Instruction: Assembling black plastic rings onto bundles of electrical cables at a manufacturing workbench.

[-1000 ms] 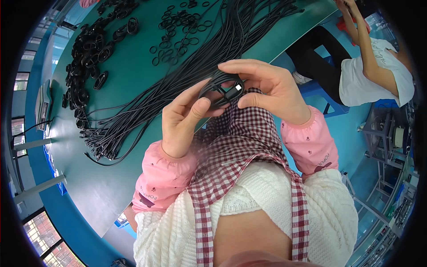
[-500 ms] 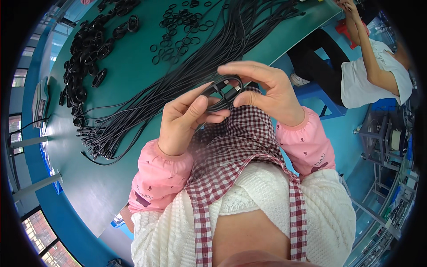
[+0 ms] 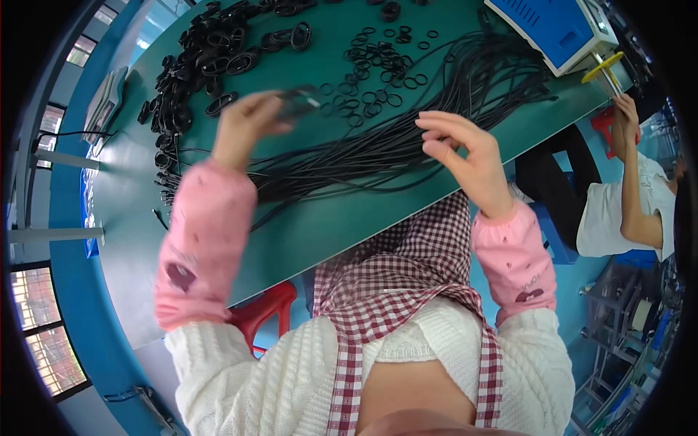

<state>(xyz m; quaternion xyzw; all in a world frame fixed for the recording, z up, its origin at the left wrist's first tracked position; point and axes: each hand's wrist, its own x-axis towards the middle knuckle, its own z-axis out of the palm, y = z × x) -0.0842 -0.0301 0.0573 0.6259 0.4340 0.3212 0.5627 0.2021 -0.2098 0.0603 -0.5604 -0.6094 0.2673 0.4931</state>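
My left hand [image 3: 249,125] is raised over the table, closed on a small black coiled cable [image 3: 299,102]. Motion smears both the hand and the coil. To the right, my right hand [image 3: 469,156] is empty, its fingers apart and curved, near the table's front edge. It is over or beside a long bundle of loose black cables [image 3: 356,163] lying across the table. Beyond the bundle lie scattered small black rings [image 3: 378,98]. A heap of black coiled cables [image 3: 211,54] spreads over the far left, just past my left hand.
The green table [image 3: 291,251] runs across in front of me. A blue and white machine [image 3: 556,29] stands at its far right. A co-worker [image 3: 625,196] sits on that side, hand near a yellow ring [image 3: 603,67]. A red stool [image 3: 273,309] is below the front edge.
Both hands were together around the coiled cable. My right hand has let go, and my left has carried the coil away to the left and farther over the table. The view has shifted too.
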